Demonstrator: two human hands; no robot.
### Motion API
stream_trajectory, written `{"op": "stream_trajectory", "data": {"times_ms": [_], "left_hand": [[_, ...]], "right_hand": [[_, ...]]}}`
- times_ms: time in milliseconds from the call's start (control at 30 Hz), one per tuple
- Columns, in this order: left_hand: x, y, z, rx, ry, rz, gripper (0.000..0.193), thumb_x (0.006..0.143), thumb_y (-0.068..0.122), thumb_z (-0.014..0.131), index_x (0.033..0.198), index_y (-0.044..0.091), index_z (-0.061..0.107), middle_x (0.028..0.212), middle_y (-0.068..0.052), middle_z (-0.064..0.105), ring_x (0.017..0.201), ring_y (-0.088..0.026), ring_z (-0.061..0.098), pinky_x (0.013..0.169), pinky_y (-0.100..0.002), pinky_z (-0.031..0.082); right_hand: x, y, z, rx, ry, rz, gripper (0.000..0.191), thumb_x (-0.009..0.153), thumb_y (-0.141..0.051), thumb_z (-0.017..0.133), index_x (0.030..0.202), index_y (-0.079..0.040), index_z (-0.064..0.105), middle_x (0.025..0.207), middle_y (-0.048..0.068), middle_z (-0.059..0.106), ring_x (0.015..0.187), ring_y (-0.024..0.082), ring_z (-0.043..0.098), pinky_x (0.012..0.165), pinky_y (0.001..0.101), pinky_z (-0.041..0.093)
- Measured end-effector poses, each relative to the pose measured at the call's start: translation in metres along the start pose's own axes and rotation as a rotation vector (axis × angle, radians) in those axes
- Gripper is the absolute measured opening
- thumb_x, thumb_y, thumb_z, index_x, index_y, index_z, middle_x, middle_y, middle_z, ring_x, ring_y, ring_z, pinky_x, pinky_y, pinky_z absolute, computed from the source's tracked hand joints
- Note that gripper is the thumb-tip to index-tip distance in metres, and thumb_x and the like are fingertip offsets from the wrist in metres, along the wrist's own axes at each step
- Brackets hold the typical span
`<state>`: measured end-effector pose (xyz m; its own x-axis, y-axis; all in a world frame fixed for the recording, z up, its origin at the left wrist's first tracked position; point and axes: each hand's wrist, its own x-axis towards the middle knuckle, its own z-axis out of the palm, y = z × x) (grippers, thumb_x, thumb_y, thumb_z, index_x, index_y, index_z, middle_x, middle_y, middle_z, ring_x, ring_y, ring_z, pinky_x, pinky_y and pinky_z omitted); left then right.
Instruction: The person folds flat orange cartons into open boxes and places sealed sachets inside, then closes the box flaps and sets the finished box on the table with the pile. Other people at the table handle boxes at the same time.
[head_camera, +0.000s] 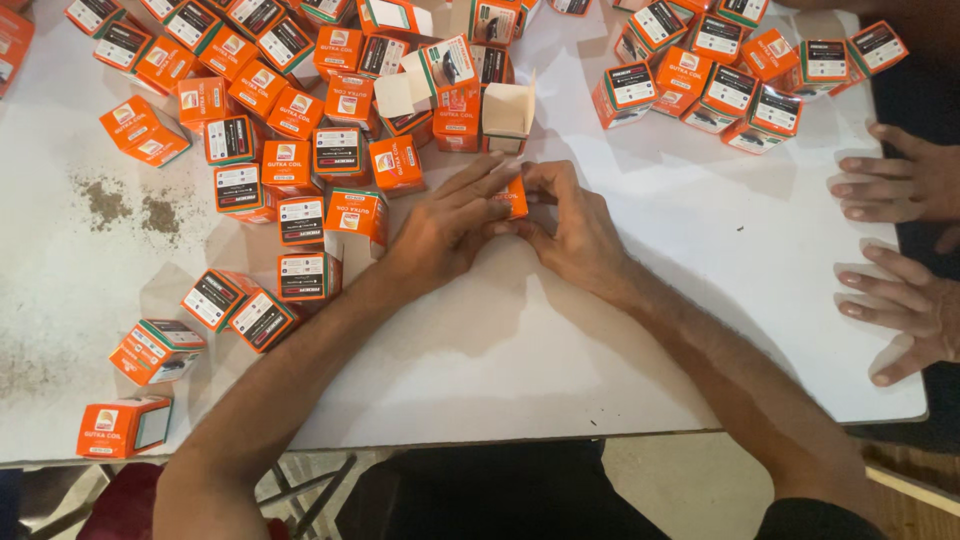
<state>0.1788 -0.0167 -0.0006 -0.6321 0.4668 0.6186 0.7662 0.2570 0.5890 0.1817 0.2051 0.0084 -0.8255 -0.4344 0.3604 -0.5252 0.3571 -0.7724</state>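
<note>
My left hand (445, 228) and my right hand (570, 228) meet at the middle of a white table (520, 340). Between their fingertips they hold one small orange carton (515, 197), mostly hidden by the fingers. Just beyond the hands stands an open carton (507, 115) with its pale flaps up. Several closed orange cartons lie to the left of my left hand, the nearest one (356, 213) close to my left wrist.
Orange cartons are heaped along the far edge, with another group (730, 80) at the far right. Another person's two hands (900, 240) rest on the table's right edge. Dark stains (125, 205) mark the left side. A lone carton (122, 427) sits by the near-left edge.
</note>
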Motion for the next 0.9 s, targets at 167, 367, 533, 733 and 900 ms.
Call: {"op": "stream_trajectory", "data": {"times_ms": [167,367,533,733,900], "left_hand": [[-0.001,0.015,-0.001,0.187,-0.114,0.027,0.031,0.083,-0.01,0.07,0.112,-0.004,0.061,0.159,-0.027,0.042,0.153,-0.046,0.034,0.125,-0.051,0.041],[0.005,0.023,-0.006,0.364,-0.078,0.109,0.038,0.076,0.003,0.078,0.111,0.002,0.064,0.144,-0.024,0.051,0.139,-0.044,0.046,0.112,-0.057,0.042],[0.033,0.003,-0.001,0.445,0.129,-0.035,0.045,0.082,0.007,0.079,0.122,-0.004,0.062,0.127,-0.02,0.064,0.113,-0.036,0.061,0.09,-0.048,0.052],[0.07,0.003,0.031,0.483,-0.079,-0.239,0.016,0.092,0.015,0.07,0.105,0.004,0.068,0.084,-0.016,0.071,0.082,-0.036,0.069,0.065,-0.049,0.054],[0.088,0.01,0.02,0.195,-0.09,-0.068,0.018,0.088,0.023,0.074,0.094,0.007,0.071,0.079,-0.013,0.072,0.066,-0.034,0.069,0.058,-0.046,0.053]], "right_hand": [[0.003,-0.013,-0.001,-0.091,-0.024,0.034,0.068,0.084,0.005,0.08,0.14,-0.003,0.044,0.123,0.018,0.068,0.115,0.035,0.072,0.098,0.0422,0.058],[0.005,-0.012,-0.023,-0.443,-0.109,-0.184,0.07,0.083,-0.003,0.077,0.146,0.001,0.046,0.129,0.023,0.054,0.119,0.042,0.056,0.1,0.0484,0.047],[0.013,0.001,-0.066,-1.02,0.204,0.025,0.06,0.091,-0.017,0.086,0.14,-0.006,0.053,0.135,0.02,0.049,0.126,0.041,0.049,0.102,0.0543,0.042],[0.003,0.008,-0.036,-0.534,0.169,-0.05,0.098,0.076,-0.01,0.084,0.158,0.003,0.029,0.151,0.029,0.043,0.134,0.046,0.046,0.11,0.0518,0.043],[0.005,0.018,-0.02,-0.209,0.12,-0.053,0.055,0.077,0.003,0.07,0.127,-0.008,0.052,0.145,0.027,0.055,0.132,0.04,0.057,0.11,0.0457,0.047]]}}
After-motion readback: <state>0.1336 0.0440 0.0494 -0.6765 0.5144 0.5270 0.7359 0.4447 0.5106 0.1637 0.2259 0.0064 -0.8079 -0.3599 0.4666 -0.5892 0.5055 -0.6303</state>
